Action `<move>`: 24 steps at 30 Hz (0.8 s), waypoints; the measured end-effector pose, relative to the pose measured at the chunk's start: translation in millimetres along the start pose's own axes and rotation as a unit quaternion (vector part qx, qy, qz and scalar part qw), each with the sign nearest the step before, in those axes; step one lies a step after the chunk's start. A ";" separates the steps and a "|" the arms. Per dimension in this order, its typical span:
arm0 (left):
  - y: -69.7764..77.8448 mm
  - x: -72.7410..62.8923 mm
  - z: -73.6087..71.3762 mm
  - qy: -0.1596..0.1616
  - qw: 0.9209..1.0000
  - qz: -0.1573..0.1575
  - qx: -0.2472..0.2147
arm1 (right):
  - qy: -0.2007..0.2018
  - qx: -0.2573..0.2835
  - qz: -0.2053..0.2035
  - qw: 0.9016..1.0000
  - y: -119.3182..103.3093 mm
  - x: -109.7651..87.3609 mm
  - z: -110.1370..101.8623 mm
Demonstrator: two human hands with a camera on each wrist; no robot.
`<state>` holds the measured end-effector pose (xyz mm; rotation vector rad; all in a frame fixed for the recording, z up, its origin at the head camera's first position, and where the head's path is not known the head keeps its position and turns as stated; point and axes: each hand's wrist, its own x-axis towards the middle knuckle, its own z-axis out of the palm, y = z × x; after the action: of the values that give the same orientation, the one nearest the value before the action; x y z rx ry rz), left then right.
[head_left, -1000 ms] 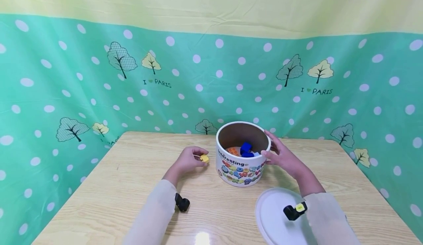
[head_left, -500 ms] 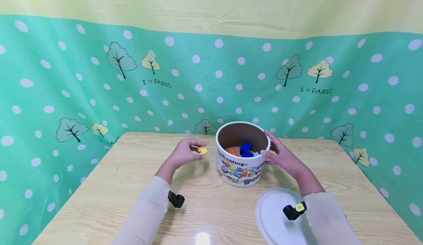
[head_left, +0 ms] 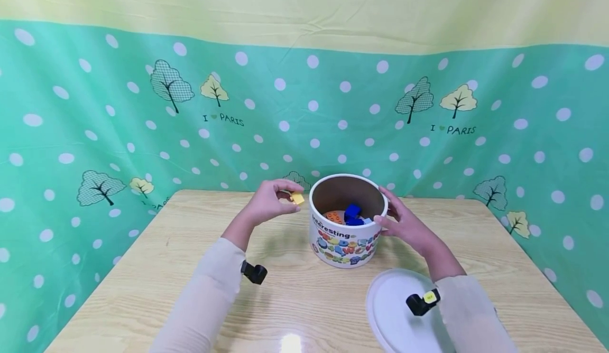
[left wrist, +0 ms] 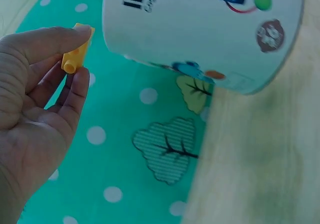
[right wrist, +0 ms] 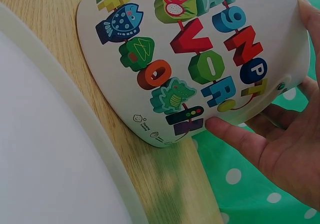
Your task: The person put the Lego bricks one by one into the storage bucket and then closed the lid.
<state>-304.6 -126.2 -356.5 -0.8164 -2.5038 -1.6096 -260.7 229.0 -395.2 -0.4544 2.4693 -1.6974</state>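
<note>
My left hand (head_left: pixel 267 206) pinches a small yellow toy brick (head_left: pixel 297 198) between thumb and fingers. It is raised beside the left rim of a white bucket (head_left: pixel 344 244) printed with colourful letters. A round stud shows on the brick (left wrist: pixel 71 63) in the left wrist view. My right hand (head_left: pixel 413 230) holds the right side of the bucket, thumb on its front wall (right wrist: pixel 190 58) and fingers reaching round behind. Within the bucket lie blue bricks (head_left: pixel 353 211) and an orange studded brick (head_left: pixel 334 216); the near wall hides part of them.
A round white lid (head_left: pixel 397 308) lies flat on the wooden table (head_left: pixel 285 295), under my right forearm and in front of the bucket. Behind the table's far edge hangs a green and yellow curtain (head_left: pixel 266 104).
With the yellow brick pinched in it, my left hand has risen from low beside the bucket to near rim height. My right hand and the bucket stay in place.
</note>
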 end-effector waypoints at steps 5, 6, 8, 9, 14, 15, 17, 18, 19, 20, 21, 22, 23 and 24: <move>15.7 13.0 2.8 -0.022 0.999 0.021 0.015 | 0.000 0.000 0.000 1.000 0.2 0.5 -0.2; 18.4 16.0 3.6 -0.028 0.999 0.023 0.018 | 0.000 0.000 0.000 1.000 0.3 0.6 -0.4; 24.4 20.9 5.3 -0.037 0.999 0.027 0.024 | 0.000 0.002 0.000 1.000 0.4 0.8 -0.7; 27.1 23.2 6.0 -0.041 0.998 0.026 0.028 | 0.000 0.002 0.001 1.000 0.5 1.0 -0.8; 37.6 35.6 10.2 -0.062 0.997 0.027 0.044 | -0.003 0.005 0.004 1.000 0.5 1.3 -0.7; 39.6 38.7 11.1 -0.068 0.996 0.027 0.045 | -0.003 0.005 0.005 1.000 0.2 1.2 -0.6; 44.4 45.2 13.0 -0.082 0.995 0.023 0.050 | -0.004 0.005 0.005 1.000 -0.4 1.0 -0.2; 47.5 48.4 13.9 -0.089 0.994 0.021 0.053 | -0.005 0.005 0.005 1.000 -0.5 0.9 -0.1; 50.5 51.9 15.0 -0.096 0.994 0.016 0.055 | -0.005 0.006 0.004 1.000 -0.8 0.9 0.1; 53.2 55.5 16.2 -0.103 0.993 0.013 0.058 | -0.005 0.006 0.004 1.000 -1.0 0.9 0.1; 56.1 59.0 17.6 -0.109 0.992 0.009 0.060 | -0.005 0.005 0.004 1.000 -1.1 0.8 0.0; 58.8 62.7 19.0 -0.116 0.991 0.007 0.061 | -0.004 0.004 0.003 1.000 -1.0 0.9 -0.2; 60.9 66.5 20.5 -0.121 0.991 0.005 0.060 | -0.004 0.004 0.003 1.000 -0.7 0.9 -0.5; 62.7 70.3 22.2 -0.127 0.990 0.002 0.058 | -0.004 0.004 0.002 1.000 -0.5 0.8 -0.8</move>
<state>-331.1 -59.1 -291.9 -1.0707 -2.7312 -1.4214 -261.6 229.3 -394.4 -0.4542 2.4551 -1.7008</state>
